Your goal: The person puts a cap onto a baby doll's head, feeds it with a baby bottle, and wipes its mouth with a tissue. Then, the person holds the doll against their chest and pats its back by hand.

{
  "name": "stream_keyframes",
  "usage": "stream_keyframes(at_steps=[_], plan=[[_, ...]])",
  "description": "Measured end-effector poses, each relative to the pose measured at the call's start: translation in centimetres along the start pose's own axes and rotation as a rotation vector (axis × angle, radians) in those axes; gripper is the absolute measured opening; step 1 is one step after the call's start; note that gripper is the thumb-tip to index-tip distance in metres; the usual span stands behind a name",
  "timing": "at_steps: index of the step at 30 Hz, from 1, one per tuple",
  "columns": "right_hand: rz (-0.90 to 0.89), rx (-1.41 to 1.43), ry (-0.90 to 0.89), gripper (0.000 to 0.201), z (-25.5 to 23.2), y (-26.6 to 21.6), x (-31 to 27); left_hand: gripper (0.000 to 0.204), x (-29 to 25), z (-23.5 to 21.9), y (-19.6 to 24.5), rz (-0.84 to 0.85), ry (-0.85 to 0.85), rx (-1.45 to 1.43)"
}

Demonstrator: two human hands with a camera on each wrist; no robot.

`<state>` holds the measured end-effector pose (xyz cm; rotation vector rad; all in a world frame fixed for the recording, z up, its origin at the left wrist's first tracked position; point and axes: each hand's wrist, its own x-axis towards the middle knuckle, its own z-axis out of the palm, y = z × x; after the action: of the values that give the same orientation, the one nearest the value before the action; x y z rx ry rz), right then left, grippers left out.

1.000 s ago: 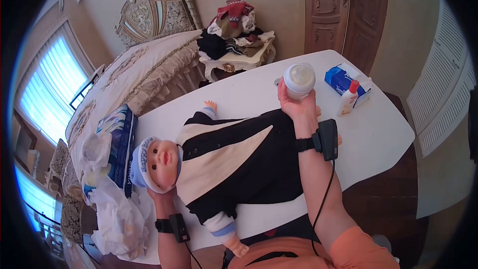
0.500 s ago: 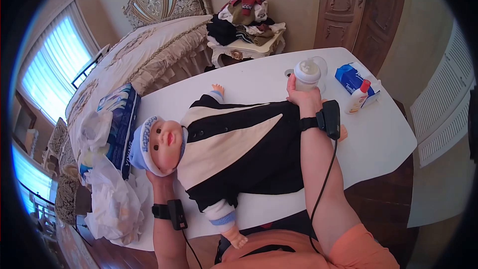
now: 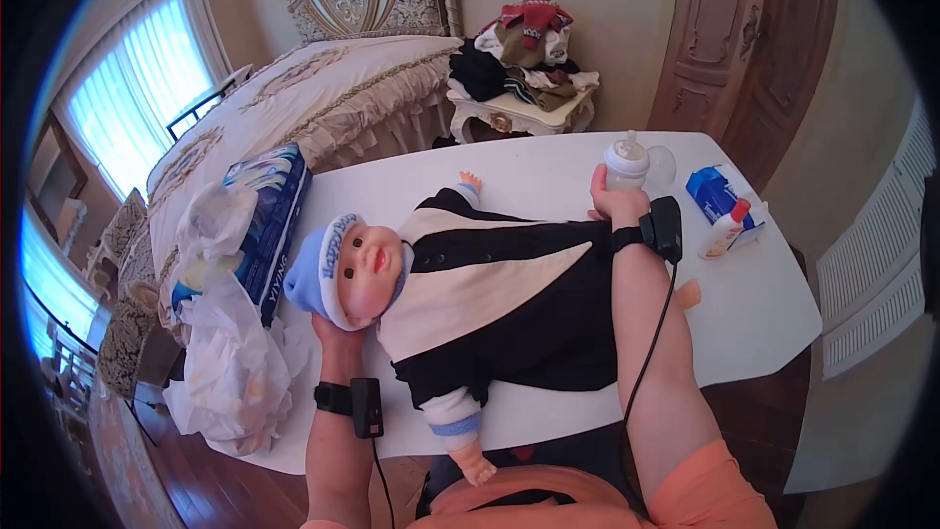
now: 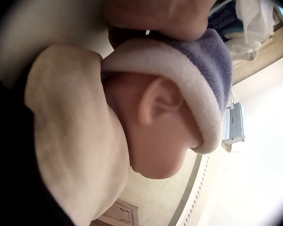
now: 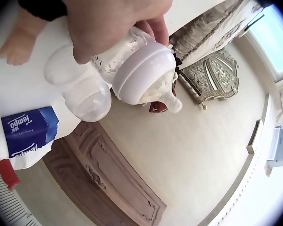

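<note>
A baby doll lies on its back, its face [image 3: 377,260] turned up, in a black and cream suit [image 3: 490,294] and a blue knit hat [image 3: 315,269] with a white brim. My left hand [image 3: 338,336] is under the back of its head, against the hat; its fingers are mostly hidden. In the left wrist view, that hand [image 4: 160,16] presses at the hat's brim. At the far right of the table my right hand [image 3: 619,201] grips a baby bottle [image 5: 146,73], teat upward. Right beside the bottle stands a clear cap [image 5: 87,101].
A blue Tempo tissue pack [image 3: 715,194] and a white bottle with a red cap [image 3: 725,230] lie on the white table [image 3: 754,333] at right. A blue package [image 3: 282,235] and crumpled white plastic [image 3: 235,362] sit at left. Clothes [image 3: 529,34] are piled on a nightstand behind.
My right hand has lowered the baby bottle toward the tabletop, uncovering the clear cap behind it. My left hand has stayed at the doll's head. The head view has shifted.
</note>
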<state>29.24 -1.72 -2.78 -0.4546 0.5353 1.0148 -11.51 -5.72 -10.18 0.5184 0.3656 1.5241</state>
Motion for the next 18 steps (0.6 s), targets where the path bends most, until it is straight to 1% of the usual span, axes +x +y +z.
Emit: stream_keyframes(at_steps=[2, 3, 4, 5, 6, 8, 9, 10, 11, 12, 13, 14, 15, 16, 17, 18], plan=[[-0.073, -0.304, -0.169, 0.052, -0.2, 0.2, 0.8, 0.05, -0.4, 0.6, 0.0, -0.038, 0.113, -0.018], [-0.102, -0.333, -0.246, 0.053, -0.6, 0.0, 4.6, 0.047, 0.0, -0.1, -0.1, 0.002, 0.178, -0.017], [-0.124, -0.36, -0.32, 0.054, -0.6, 0.7, 4.6, 0.047, -0.1, 0.0, -0.2, 0.018, 0.195, -0.046], [-0.179, -0.656, -0.307, 0.062, -1.0, 0.4, 4.3, 0.047, 0.0, 0.0, -0.1, 0.039, 0.209, -0.032], [-0.169, -0.661, -0.315, 0.062, -0.7, 0.8, 4.4, 0.047, -0.1, 0.0, -0.2, 0.057, 0.227, -0.017], [-0.145, -0.561, -0.074, 0.069, -0.2, 0.3, 6.3, 0.05, 0.1, -0.2, -0.1, 0.08, 0.211, 0.008], [-0.123, -0.805, -0.215, 0.075, -1.0, -0.6, 7.4, 0.053, 0.3, -0.5, -0.3, 0.094, 0.192, 0.03], [-0.204, -0.911, -0.134, 0.05, -0.1, 0.5, 3.6, 0.053, 0.6, -1.1, -0.6, 0.112, 0.206, 0.024], [-0.497, -1.651, 0.002, 0.051, 0.1, 0.5, 1.4, 0.054, 1.0, -2.0, -0.9, 0.117, 0.147, -0.008], [-0.831, -2.372, 0.143, 0.066, -0.4, 0.9, 0.4, 0.055, 1.0, -2.5, -0.5, 0.136, 0.092, -0.035], [-0.945, -2.493, 0.02, 0.075, -1.1, -0.2, 3.9, 0.05, 0.6, -1.7, -0.2, 0.145, 0.099, -0.026], [-0.756, -2.369, 0.093, 0.077, -0.9, -0.2, 5.0, 0.046, 0.0, -0.5, -0.3, 0.165, 0.113, -0.017], [-0.685, -2.167, 0.017, 0.078, -1.2, -0.7, 8.3, 0.043, -0.7, 0.8, -0.3, 0.18, 0.269, -0.018], [-0.794, -2.247, 0.013, 0.077, -1.0, -0.2, 6.1, 0.04, -1.3, 1.8, 0.2, 0.193, 0.42, -0.03], [-0.568, -2.422, -0.079, 0.096, -0.3, -1.5, 8.3, 0.04, -2.4, 1.9, 0.7, 0.258, 0.447, -0.045], [-0.851, -2.258, 0.048, 0.076, -1.0, -0.2, 6.4, 0.033, -3.8, 1.8, 0.8, 0.186, 0.524, 0.03]])
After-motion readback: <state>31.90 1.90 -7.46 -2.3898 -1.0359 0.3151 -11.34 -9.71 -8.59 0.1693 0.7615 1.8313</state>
